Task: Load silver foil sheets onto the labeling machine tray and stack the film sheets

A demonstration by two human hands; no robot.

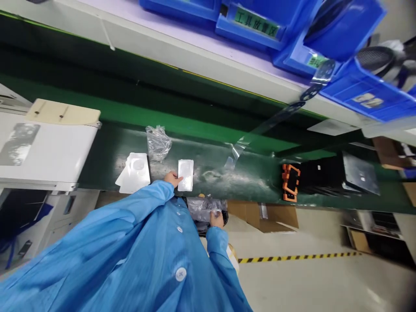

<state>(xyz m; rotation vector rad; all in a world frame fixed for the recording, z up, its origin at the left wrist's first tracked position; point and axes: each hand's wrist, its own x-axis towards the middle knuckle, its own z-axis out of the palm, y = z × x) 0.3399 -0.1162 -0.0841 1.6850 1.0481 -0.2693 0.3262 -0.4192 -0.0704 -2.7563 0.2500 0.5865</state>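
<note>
My left hand (173,179) is at the front edge of the green bench, its thumb and fingers closed on the left side of a phone-sized, glossy white rectangular piece (185,175) that lies flat. Lower and to the right, past the bench edge, my right hand (216,219) is closed on some clear plastic film, too small to make out well. Under that hand is a dark bin (201,226) filled with crumpled clear plastic (203,208). White sheets (134,173) overlap left of my left hand, beside a crumpled clear plastic bag (158,144).
Orange-framed holders (290,182) and a row of black panels (321,175) stand on the bench at right. A clear strip (276,116) hangs from the shelf with blue bins (250,26). A white machine (48,147) stands left; a cardboard box (247,212) lies below.
</note>
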